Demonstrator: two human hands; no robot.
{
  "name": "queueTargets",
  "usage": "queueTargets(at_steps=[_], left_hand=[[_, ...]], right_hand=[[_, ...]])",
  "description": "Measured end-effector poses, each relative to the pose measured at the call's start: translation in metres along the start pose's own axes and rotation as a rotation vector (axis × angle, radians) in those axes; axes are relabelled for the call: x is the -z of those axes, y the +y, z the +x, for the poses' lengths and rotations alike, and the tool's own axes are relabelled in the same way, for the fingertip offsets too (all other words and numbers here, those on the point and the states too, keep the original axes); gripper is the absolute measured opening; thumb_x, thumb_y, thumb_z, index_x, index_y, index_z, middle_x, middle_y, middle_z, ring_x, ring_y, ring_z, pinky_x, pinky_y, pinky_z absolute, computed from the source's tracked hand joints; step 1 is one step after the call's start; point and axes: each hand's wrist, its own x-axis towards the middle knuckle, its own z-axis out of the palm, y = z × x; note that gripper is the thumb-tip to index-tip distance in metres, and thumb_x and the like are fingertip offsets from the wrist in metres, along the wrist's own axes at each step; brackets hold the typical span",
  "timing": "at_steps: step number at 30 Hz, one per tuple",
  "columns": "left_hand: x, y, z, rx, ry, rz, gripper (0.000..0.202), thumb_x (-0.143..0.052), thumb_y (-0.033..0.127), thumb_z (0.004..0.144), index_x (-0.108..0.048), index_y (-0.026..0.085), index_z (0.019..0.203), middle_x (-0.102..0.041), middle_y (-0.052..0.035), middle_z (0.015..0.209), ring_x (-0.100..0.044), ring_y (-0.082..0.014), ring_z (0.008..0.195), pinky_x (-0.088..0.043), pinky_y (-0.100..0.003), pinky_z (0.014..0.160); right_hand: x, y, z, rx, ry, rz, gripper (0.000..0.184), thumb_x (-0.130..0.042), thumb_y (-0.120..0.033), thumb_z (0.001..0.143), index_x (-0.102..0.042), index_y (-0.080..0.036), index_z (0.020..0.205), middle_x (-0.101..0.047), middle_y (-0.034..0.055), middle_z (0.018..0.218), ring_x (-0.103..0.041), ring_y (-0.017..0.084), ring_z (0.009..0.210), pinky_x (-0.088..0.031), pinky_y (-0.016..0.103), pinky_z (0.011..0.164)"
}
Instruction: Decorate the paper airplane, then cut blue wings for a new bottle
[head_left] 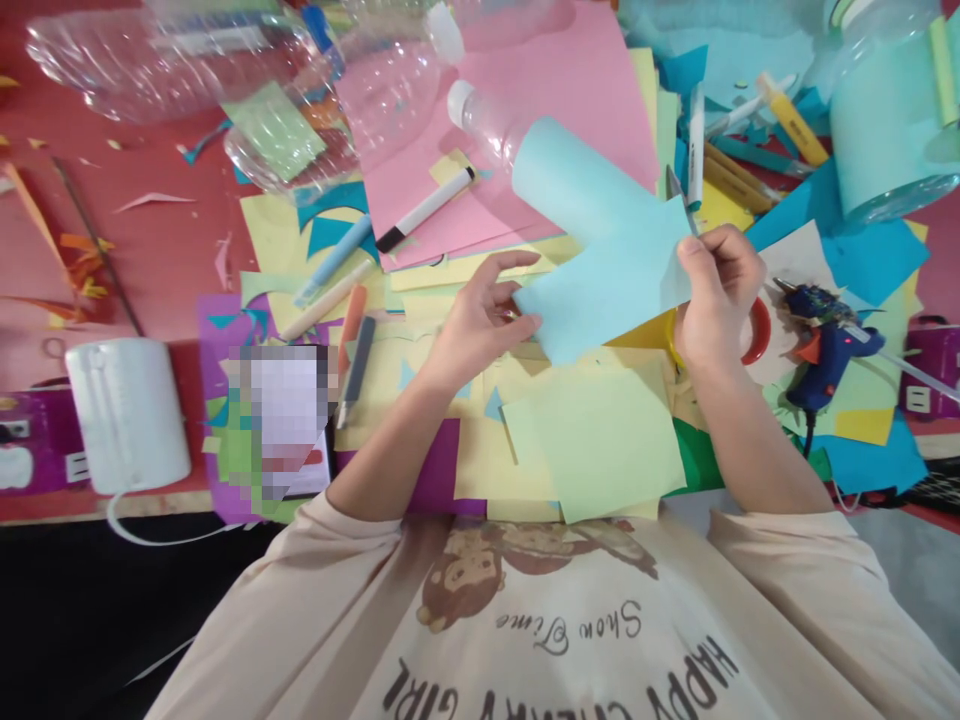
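Note:
A sheet of light blue paper (607, 295) is raised above the cluttered table, between my two hands. My right hand (716, 290) pinches its right edge between thumb and bent fingers. At the left corner, my left hand (487, 325) has thumb and fingers around the paper's edge, with the index finger stretched apart. A pointed metal blade (674, 186) sticks up just beyond the right hand; whether that hand holds it I cannot tell. Behind the sheet lies a clear plastic bottle (487, 122) wrapped in light blue paper. A red ring (757, 330) shows beside my right hand, partly hidden.
A blue glue gun (821, 350) lies at the right, its cord trailing down. Markers (427, 208), coloured scraps and pink paper (592, 70) cover the table. Clear bottles (187, 60) lie at the back left. A phone (289, 420) and a white device (129, 415) are at the left.

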Motion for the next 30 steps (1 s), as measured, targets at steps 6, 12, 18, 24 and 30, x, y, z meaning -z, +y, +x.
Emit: queueTargets(at_steps=[6,12,18,24,30], left_hand=[[0.009,-0.012,0.010,-0.171,0.269,-0.164,0.044,-0.076,0.023,0.068,-0.055,0.024,0.106,-0.058,0.0050,0.068,-0.057,-0.0087,0.060,-0.047,-0.020,0.056],[0.014,-0.018,0.016,-0.326,0.402,-0.297,0.041,-0.083,0.027,0.066,-0.047,0.025,0.085,-0.057,0.0066,0.070,-0.058,-0.0072,0.064,-0.049,-0.020,0.062],[0.009,-0.021,0.015,-0.291,0.370,-0.241,0.034,-0.079,0.037,0.072,-0.053,0.025,0.090,-0.063,0.0013,0.095,-0.065,-0.0103,0.086,-0.053,-0.023,0.075],[0.001,-0.025,0.010,-0.184,0.264,-0.198,0.044,-0.075,0.044,0.075,-0.050,0.028,0.107,-0.061,0.0030,0.078,-0.060,-0.0093,0.066,-0.048,-0.021,0.057],[0.002,-0.021,0.011,-0.278,0.286,-0.146,0.040,-0.076,0.038,0.075,-0.051,0.028,0.105,-0.053,0.0073,0.067,-0.054,-0.0064,0.056,-0.045,-0.019,0.051]], right_hand=[[-0.003,0.002,-0.006,0.005,-0.051,0.030,0.042,-0.066,-0.044,0.084,-0.040,-0.021,0.059,-0.029,-0.0048,0.057,-0.028,0.008,0.052,-0.025,0.028,0.048],[-0.002,0.001,-0.009,-0.081,-0.092,0.050,0.041,-0.064,-0.048,0.085,-0.042,-0.022,0.062,-0.030,-0.0051,0.057,-0.034,0.007,0.045,-0.030,0.024,0.037],[0.001,0.004,-0.005,-0.130,-0.054,0.105,0.035,-0.068,-0.046,0.082,-0.046,-0.024,0.066,-0.033,-0.0054,0.059,-0.038,0.007,0.046,-0.036,0.023,0.034],[0.000,0.002,-0.008,-0.109,-0.058,0.116,0.031,-0.066,-0.043,0.084,-0.049,-0.024,0.066,-0.034,-0.0052,0.058,-0.039,0.008,0.046,-0.041,0.028,0.039],[0.000,0.005,-0.008,-0.101,-0.052,0.093,0.030,-0.067,-0.044,0.084,-0.052,-0.026,0.066,-0.034,-0.0049,0.058,-0.038,0.009,0.046,-0.038,0.029,0.038]])
